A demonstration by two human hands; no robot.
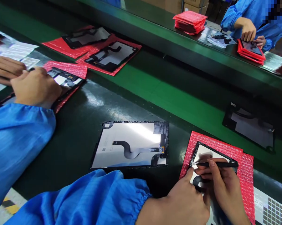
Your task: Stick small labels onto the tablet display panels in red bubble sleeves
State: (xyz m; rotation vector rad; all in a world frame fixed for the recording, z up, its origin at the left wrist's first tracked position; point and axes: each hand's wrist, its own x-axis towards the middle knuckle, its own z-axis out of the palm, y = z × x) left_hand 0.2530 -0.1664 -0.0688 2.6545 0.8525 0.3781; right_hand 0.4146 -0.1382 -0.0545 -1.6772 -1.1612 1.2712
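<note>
A tablet screen [222,152] with a black frame and pale back lies on red bubble wrap [247,175] at the lower right. My right hand [227,187] is closed around black pointed tweezers [217,164], whose tip meets the screen's left edge. My left hand [178,200] presses on the same screen, its index finger beside the tweezer tip and the other fingers curled. Both hands partly cover the screen. Left of them, another tablet screen [141,131] rests back side up on the dark table, a black S-shaped ribbon cable [131,151] across it.
At left, a co-worker's hands [35,86] work over a screen on red wrap. Two screens on red wrap [112,57] and a dark panel [251,126] lie on the green belt [159,90]. Another person's hands [248,31] and stacked red pouches [190,22] are across it.
</note>
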